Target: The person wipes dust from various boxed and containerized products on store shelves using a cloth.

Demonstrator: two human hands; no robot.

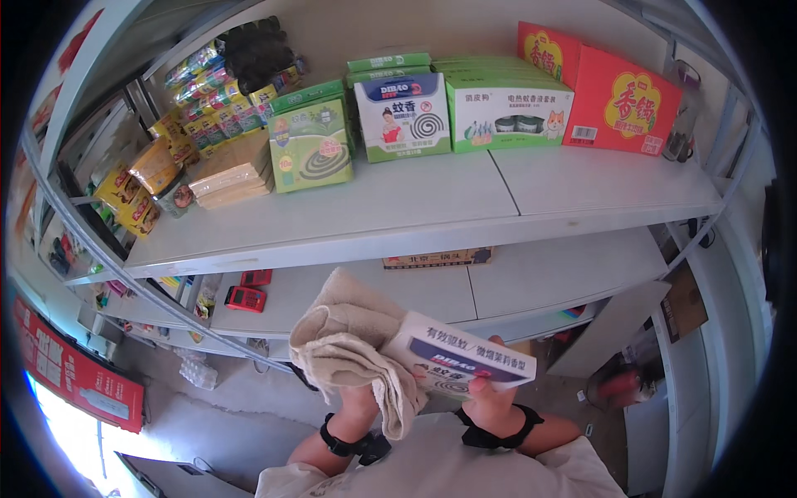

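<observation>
A beige terry cloth (348,330) hangs in loose folds over my left hand (359,401), which grips it from below; my fingers are hidden under it. My right hand (492,398) holds a white and blue Dibao mosquito coil box (467,364) by its right end, tilted, thumb on its front. The cloth touches the box's left end. Above them, on the white shelf (405,199), stand a matching mosquito coil box (403,118), a green mosquito coil box (312,149) and a row of electric mosquito liquid boxes (510,115).
Red cartons (616,103) stand at the shelf's right end. Wrapped tan packs (233,171) and yellow tubs (127,199) sit at its left. On the lower shelf (373,299) lie red card terminals (246,299) and a flat carton (436,257). A metal frame rail (155,299) curves along the left.
</observation>
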